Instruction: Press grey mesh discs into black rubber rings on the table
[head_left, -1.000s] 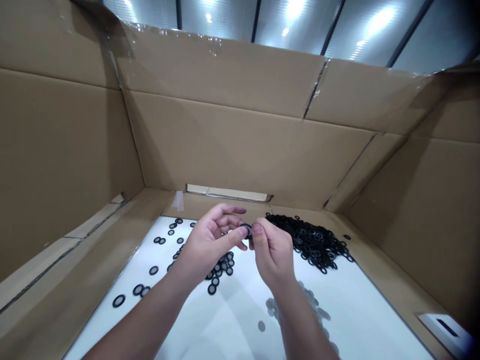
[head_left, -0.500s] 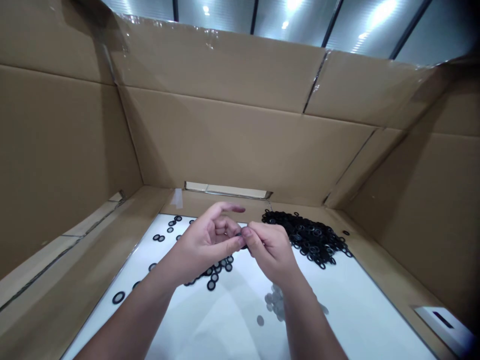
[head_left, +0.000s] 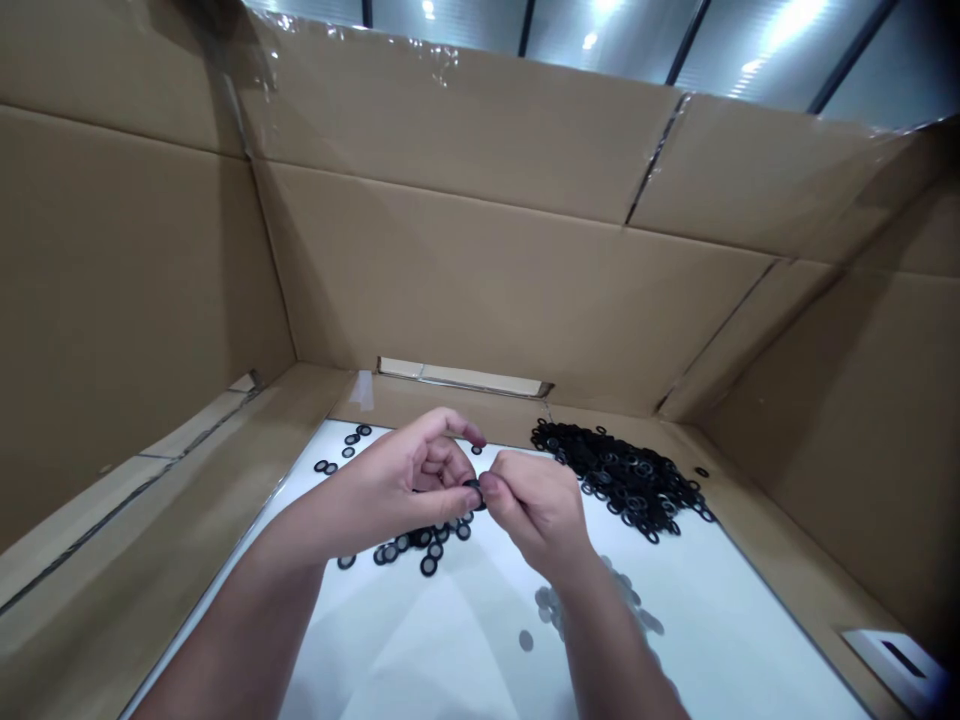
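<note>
My left hand [head_left: 427,475] pinches a small black rubber ring [head_left: 475,492] between thumb and fingers, its index finger arched above. Thumb and curled fingers of my right hand [head_left: 536,508] press on the ring's other side. The two hands meet over the white board [head_left: 420,660]. Under my left hand lies a loose group of black rings with grey centres [head_left: 428,565]. Beyond my right hand is a big heap of black rings [head_left: 630,475]. Grey discs [head_left: 547,602] lie partly hidden by my right forearm. Whether a disc sits in the held ring, I cannot tell.
Tall cardboard walls [head_left: 450,270] enclose the board on the left, back and right. A slot [head_left: 465,377] is cut low in the back wall. One black ring [head_left: 701,472] lies on cardboard beside the heap. A white object with a dark slot [head_left: 896,660] is at lower right.
Both hands have lowered slightly, and the black ring between them shows more clearly. My right fist has turned a little. The view has shifted slightly.
</note>
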